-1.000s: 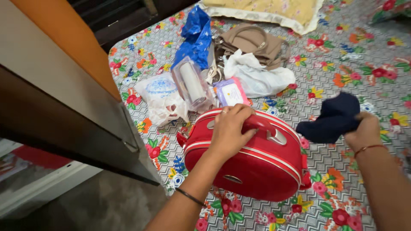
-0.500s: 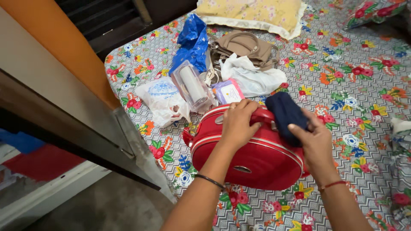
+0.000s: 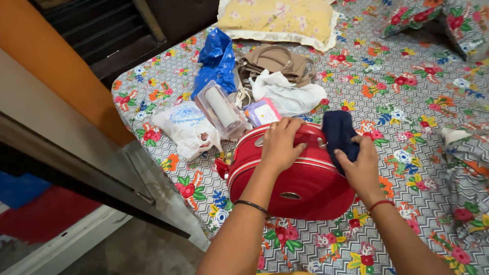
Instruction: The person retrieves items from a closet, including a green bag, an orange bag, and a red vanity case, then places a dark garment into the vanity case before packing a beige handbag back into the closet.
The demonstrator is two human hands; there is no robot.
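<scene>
At frame centre, a round red hard-shell vanity case [image 3: 300, 183] stands on a floral bedsheet [image 3: 423, 102]. The left hand [image 3: 280, 145] clasps its top handle. Just right, the right hand [image 3: 359, 165] clutches a dark navy folded cloth [image 3: 338, 133] touching the case's upper right edge.

Single head-worn camera, looking steeply down, close over the floral bedsheet [image 3: 407, 102] near the bed's edge

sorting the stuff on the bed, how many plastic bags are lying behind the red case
3: a blue plastic bag by the tan handbag, a white plastic bag in front of that handbag, and a printed white bag at the left. Others may be hidden underneath.
</scene>
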